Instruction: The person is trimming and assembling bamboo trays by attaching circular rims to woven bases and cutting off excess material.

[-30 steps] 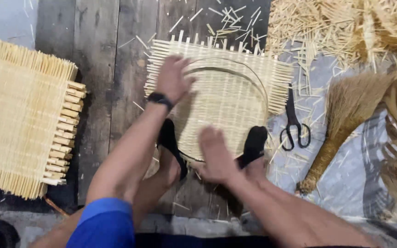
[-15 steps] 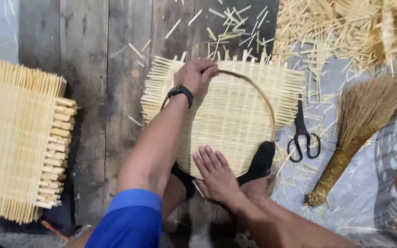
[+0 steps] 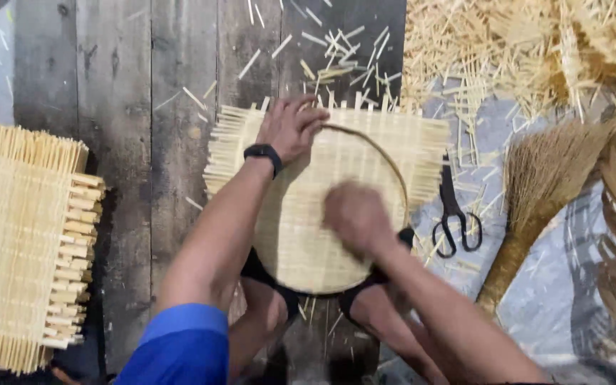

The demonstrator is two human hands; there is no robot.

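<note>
A person's left hand [image 3: 290, 128], a black band at the wrist, curls its fingers over the far rim of a pale woven bamboo mat [image 3: 322, 178] bent around a thin round hoop [image 3: 386, 160], which lies on the dark wooden plank floor [image 3: 130, 85] between the person's feet. The right hand [image 3: 354, 217] presses on the weave near its middle, blurred, so its finger state cannot be told. Black scissors [image 3: 454, 214] and a straw broom [image 3: 536, 192] lie to the right, and a stack of square woven mats [image 3: 23, 242] sits well apart at left.
</note>
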